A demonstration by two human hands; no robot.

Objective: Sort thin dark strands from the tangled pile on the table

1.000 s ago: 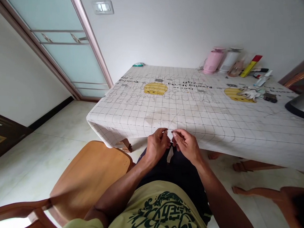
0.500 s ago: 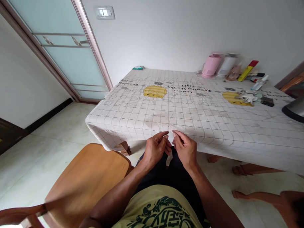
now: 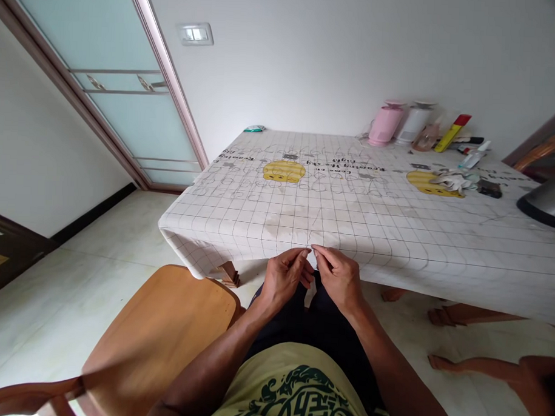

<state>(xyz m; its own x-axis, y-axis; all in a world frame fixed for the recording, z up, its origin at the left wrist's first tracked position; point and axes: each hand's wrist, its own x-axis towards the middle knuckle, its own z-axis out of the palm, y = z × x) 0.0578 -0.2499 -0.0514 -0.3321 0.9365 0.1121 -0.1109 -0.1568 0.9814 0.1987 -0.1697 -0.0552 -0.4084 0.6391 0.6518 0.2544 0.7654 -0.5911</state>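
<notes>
Both my hands meet at the front edge of a table with a white checked tablecloth (image 3: 241, 213). My left hand (image 3: 286, 275) is closed, thumb and index fingertip pinched together. Opposite it, my right hand (image 3: 339, 275) is also in a pinch, its fingertips nearly touching those of the left. Whatever lies between the fingertips is too small to make out; a thin dark line shows on the cloth just above them.
A wooden chair (image 3: 164, 331) stands at the left. On the table's back right are a pink device (image 3: 385, 124), a white device (image 3: 413, 123), a yellow-and-red box (image 3: 452, 134), a crumpled glove-like item (image 3: 454, 179) and a metal kettle (image 3: 548, 199).
The fingertips of my hands have come closer together, and my left thumb now presses to the index finger. The view has tilted slightly, so the scene sits a little lower.
</notes>
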